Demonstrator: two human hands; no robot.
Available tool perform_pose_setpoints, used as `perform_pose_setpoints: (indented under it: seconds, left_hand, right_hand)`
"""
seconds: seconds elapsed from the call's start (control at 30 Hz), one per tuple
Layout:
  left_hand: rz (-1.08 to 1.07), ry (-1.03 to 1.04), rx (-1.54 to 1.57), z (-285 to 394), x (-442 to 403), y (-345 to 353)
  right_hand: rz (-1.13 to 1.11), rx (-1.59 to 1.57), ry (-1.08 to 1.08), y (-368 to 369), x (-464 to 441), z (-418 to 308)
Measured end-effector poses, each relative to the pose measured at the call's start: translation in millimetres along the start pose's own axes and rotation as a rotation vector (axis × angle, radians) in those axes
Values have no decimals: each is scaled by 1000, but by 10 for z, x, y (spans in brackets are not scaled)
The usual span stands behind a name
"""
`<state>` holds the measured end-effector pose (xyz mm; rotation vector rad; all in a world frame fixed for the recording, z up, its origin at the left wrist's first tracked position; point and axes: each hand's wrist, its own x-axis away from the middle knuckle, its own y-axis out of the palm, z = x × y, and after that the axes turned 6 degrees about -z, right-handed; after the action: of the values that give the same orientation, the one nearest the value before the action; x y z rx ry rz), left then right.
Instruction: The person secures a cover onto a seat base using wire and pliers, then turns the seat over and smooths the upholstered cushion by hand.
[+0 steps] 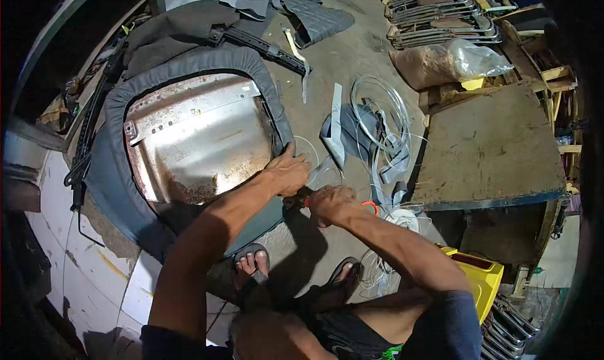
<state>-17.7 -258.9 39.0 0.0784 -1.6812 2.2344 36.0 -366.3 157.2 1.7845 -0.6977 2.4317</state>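
Note:
A seat cushion [94, 165] with a dark grey cover lies underside up, its rusty metal pan [201, 136] facing me. My left hand [288, 171] rests on the cover's right edge, its fingers bent round the rim; what they pinch, if anything, is too small to tell. Just right of the cushion's lower right corner, my right hand [333, 204] is closed round a tool with red-orange handles [370, 205]. The tool's working end is dark and mostly hidden near the cover. A thin clear strand [309, 143] curves up from beside my left hand.
Coiled clear tubing [402, 118] and grey fabric scraps [343, 130] lie on the floor to the right. Beyond them stands a wooden bench [491, 146]. Metal frames [440, 14], a plastic bag [450, 64], a black rail [267, 51] and a yellow crate [481, 278] surround the area.

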Motion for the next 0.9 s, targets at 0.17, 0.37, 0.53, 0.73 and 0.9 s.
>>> perform_pose_setpoints:
  seconds: [0.17, 0.37, 0.53, 0.73, 0.9]
  left_hand:
    - [51, 6, 0, 2, 5, 13]
    - [51, -3, -4, 3, -27, 95]
    - [76, -8, 43, -10, 223, -151]
    - [903, -239, 503, -347, 1457, -419]
    - [1275, -1075, 329, -346, 2855, -61]
  right_hand:
    - [121, 102, -189, 170, -319, 250]
    - [100, 164, -176, 169, -366, 112]
    - [-40, 22, -99, -118, -104, 220]
    - [152, 227, -271, 640, -515, 1276]
    - [265, 119, -177, 1412, -424, 1694]
